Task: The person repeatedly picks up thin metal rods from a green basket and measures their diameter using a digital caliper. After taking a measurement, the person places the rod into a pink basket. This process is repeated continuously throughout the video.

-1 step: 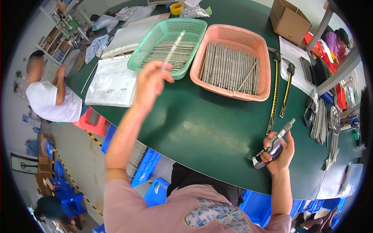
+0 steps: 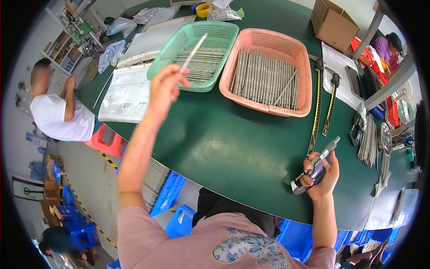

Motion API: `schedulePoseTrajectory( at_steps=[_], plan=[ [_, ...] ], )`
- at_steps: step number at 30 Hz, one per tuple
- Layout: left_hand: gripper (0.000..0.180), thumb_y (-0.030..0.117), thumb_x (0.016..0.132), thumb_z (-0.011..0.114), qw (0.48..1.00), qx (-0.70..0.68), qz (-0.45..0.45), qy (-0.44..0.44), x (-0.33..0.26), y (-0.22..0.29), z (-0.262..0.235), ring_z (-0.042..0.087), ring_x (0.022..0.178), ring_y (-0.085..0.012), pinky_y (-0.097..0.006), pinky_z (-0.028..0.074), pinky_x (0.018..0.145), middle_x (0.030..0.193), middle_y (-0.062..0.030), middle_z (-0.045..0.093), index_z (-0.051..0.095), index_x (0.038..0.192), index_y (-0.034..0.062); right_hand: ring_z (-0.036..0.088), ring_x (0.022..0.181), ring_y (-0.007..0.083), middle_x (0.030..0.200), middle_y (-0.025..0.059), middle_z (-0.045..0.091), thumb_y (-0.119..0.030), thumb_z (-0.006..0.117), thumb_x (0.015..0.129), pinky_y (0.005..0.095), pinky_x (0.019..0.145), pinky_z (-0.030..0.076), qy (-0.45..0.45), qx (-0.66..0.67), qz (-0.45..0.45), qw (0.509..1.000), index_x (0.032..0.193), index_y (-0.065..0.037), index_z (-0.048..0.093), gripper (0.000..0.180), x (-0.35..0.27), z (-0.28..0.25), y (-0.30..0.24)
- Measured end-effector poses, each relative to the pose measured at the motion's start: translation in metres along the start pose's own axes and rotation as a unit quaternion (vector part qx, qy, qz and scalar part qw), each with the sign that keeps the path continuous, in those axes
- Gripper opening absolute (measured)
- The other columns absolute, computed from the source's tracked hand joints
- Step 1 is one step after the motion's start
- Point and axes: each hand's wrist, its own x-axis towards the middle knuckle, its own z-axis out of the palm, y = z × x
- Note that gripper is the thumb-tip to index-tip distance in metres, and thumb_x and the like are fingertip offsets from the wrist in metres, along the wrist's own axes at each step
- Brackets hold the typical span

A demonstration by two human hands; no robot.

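Observation:
My left hand [image 2: 163,92] is closed on one end of a thin, pale metal rod [image 2: 193,53]. The rod slants up and away over the green plastic basket [image 2: 215,28], where several thin rods [image 2: 204,62] lie side by side. In my right hand [image 2: 328,183], low on the right of the table, is a micrometer [image 2: 317,171], its thimble pointing up and right, fingers wrapped round its frame. Between the hands and farther off, a pink basket [image 2: 268,108] holds many thicker metal rods [image 2: 264,78], one lying askew on top.
Two calipers [image 2: 335,80] lie right of the pink basket on the green table [image 2: 233,148]. Printed papers [image 2: 125,94] sit at left, a cardboard box [image 2: 333,24] at back right. Another micrometer [image 2: 357,130] and bundled strips [image 2: 369,143] are at right. A person in white [image 2: 62,107] sits at left.
My left hand has shifted slightly left and a little away from me, carrying the rod with it. The right hand and micrometer stay where they were.

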Motion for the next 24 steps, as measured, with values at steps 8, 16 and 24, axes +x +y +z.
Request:
schedulePoseTrajectory(
  at_steps=[8, 16, 24],
  plan=[
    [0.013, -0.004, 0.071, 0.059, 0.867, 0.461, 0.083, -0.17, 0.089, -0.029, -0.057, 0.056, 0.08, -0.0157, -0.029, 0.044, 0.073, 0.083, -0.0059, 0.06, 0.062, 0.082, 0.0005, 0.041, 0.038, 0.0179, 0.069, 0.0134, 0.054, -0.053, 0.029, 0.085, 0.0269, 0.036, 0.032, -0.011, -0.013, -0.003, 1.0, 0.087, -0.001, 0.051, 0.056, 0.003, 0.0, 0.0],
    [0.044, 0.035, 0.078, 0.06, 0.857, 0.488, 0.056, -0.156, 0.117, -0.04, -0.024, 0.047, 0.107, -0.0248, -0.032, 0.034, 0.093, 0.112, -0.0146, 0.052, 0.056, 0.106, 0.0022, 0.042, 0.04, 0.0187, 0.07, 0.0143, 0.054, -0.054, 0.029, 0.084, 0.0268, 0.038, 0.035, -0.011, 0.008, 0.007, 1.0, 0.087, -0.001, 0.051, 0.058, 0.002, -0.002, 0.0],
    [0.064, 0.057, 0.087, 0.014, 0.733, 0.651, -0.067, -0.185, 0.135, -0.081, 0.009, 0.0, 0.134, -0.0273, -0.043, 0.003, 0.106, 0.145, -0.0131, 0.001, 0.009, 0.14, 0.0211, 0.044, 0.043, 0.0182, 0.071, 0.0142, 0.054, -0.055, 0.029, 0.084, 0.0257, 0.04, 0.037, -0.011, 0.0, 0.017, 1.0, 0.088, -0.001, 0.052, 0.059, 0.002, -0.003, 0.001]
  ],
)
